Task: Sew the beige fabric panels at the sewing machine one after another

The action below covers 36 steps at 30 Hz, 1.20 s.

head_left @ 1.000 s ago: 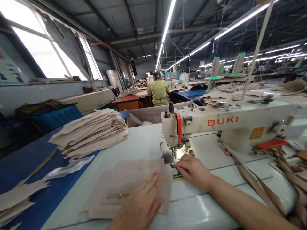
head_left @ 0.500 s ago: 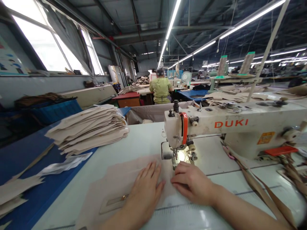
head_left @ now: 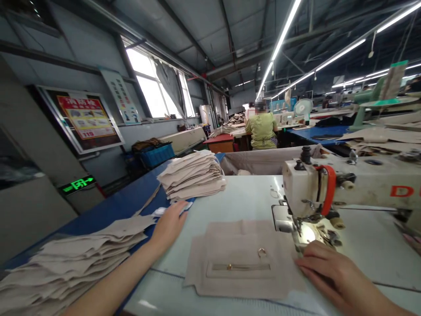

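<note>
Pale table [head_left: 250,197]; panel [head_left: 243,242] flat, left of machine [head_left: 301,186]. Right hand [head_left: 330,270], just below machine, curls fingers at panel's edge, presumably steadying it. Left hand [head_left: 169,228], further left, half-bent over white strip [head_left: 159,212]. Can't tell if either grips.

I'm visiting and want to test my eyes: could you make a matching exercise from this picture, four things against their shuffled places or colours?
Things:
1. Left hand
2. Right hand
3. Panel
4. Exit sign

Places or colours:
A. Flat on the table
B. Glowing green
C. At the white strip
D. Close to the sewing machine's light

Pairs: 1-C, 2-D, 3-A, 4-B
</note>
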Each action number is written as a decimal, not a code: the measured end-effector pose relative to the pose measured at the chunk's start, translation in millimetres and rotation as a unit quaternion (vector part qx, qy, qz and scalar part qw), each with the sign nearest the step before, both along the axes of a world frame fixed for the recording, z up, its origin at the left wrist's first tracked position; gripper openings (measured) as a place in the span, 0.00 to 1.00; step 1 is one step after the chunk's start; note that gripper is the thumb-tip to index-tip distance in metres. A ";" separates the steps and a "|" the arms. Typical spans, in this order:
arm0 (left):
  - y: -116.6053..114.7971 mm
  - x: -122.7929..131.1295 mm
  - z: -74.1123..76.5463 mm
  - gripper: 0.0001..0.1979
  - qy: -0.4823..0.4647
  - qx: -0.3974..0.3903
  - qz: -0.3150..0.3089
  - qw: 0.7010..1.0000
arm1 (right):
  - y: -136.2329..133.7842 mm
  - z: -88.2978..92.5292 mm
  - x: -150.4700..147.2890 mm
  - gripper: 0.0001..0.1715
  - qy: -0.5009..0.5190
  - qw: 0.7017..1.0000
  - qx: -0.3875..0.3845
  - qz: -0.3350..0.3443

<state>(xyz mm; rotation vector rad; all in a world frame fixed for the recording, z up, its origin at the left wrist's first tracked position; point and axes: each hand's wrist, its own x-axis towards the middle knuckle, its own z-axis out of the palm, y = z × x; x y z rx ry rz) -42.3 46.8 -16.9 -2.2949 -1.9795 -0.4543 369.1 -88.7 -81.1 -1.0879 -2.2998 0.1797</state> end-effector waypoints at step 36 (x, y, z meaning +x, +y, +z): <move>18.8 -62.0 -21.8 0.15 -0.116 0.206 0.071 0.969 | 1.9 -4.5 1.1 0.13 -0.005 1.000 -0.006 -0.018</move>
